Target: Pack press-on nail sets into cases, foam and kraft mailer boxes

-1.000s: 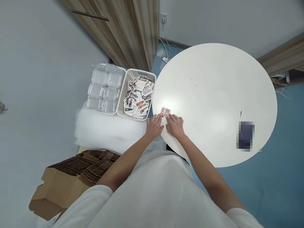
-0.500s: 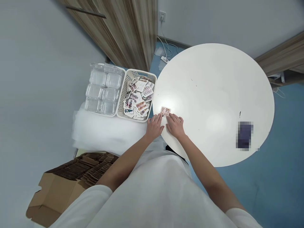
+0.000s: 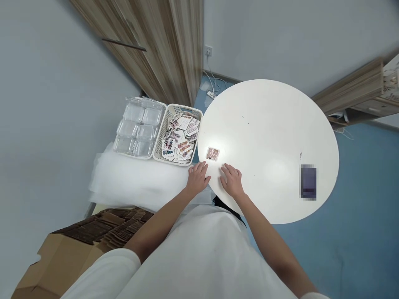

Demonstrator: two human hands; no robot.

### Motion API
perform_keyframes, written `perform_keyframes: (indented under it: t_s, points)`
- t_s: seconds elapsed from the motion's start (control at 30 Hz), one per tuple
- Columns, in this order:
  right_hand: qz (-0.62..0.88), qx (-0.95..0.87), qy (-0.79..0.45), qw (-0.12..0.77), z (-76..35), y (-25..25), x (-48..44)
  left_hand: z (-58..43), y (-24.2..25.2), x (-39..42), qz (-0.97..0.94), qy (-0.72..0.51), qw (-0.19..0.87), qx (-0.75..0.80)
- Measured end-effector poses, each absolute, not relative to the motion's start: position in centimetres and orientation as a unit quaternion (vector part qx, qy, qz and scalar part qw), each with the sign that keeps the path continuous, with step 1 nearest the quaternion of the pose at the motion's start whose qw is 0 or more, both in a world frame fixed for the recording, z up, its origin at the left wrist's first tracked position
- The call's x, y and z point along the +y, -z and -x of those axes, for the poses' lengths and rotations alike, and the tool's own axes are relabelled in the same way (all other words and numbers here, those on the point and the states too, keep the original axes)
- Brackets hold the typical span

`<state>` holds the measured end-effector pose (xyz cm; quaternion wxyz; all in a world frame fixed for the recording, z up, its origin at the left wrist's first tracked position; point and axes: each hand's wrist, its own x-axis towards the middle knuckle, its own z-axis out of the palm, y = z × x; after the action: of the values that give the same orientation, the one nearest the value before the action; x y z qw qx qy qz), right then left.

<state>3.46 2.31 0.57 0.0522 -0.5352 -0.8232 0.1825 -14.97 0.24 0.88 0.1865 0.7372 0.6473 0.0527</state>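
A small card of press-on nails lies flat near the left edge of the white round table. Just below it, at the table's edge, is my left hand, fingers apart and holding nothing. My right hand rests over the tabletop to the lower right of the card, also open with nothing in it. Neither hand touches the card. Beside the table, a white plastic basket holds many similar nail cards in a loose pile.
Left of the basket stands another white container with clear plastic boxes. White wrapping sheets lie below them, and a cardboard box with flattened cartons is at lower left. A blurred dark rectangular item lies on the table's right side.
Both hands have come off the nail card and drawn back toward me, spreading apart. The card stays on the table. The camera view has shifted slightly.
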Motion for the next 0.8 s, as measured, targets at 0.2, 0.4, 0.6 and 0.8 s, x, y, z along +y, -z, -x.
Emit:
perform_keyframes:
  t_s: [0.2, 0.4, 0.6, 0.8]
  points:
    - [0.504, -0.832, -0.218, 0.083, -6.0, -1.4, -0.1, 14.0, -1.7, -2.0, -0.724, -0.085, 0.199, 0.655]
    - [0.436, -0.849, -0.280, 0.102, -8.6, -1.9, -0.7, 12.0, -2.5, -5.2, -0.675, -0.134, 0.196, 0.699]
    - [0.363, -0.875, -0.310, 0.082, -9.9, -2.0, -1.2, 11.1, -3.6, -9.1, -0.622, -0.133, 0.239, 0.734]
    - [0.310, -0.883, -0.339, 0.092, -7.3, -3.0, -1.1, 13.8, -5.3, -12.3, -0.571, -0.143, 0.221, 0.778]
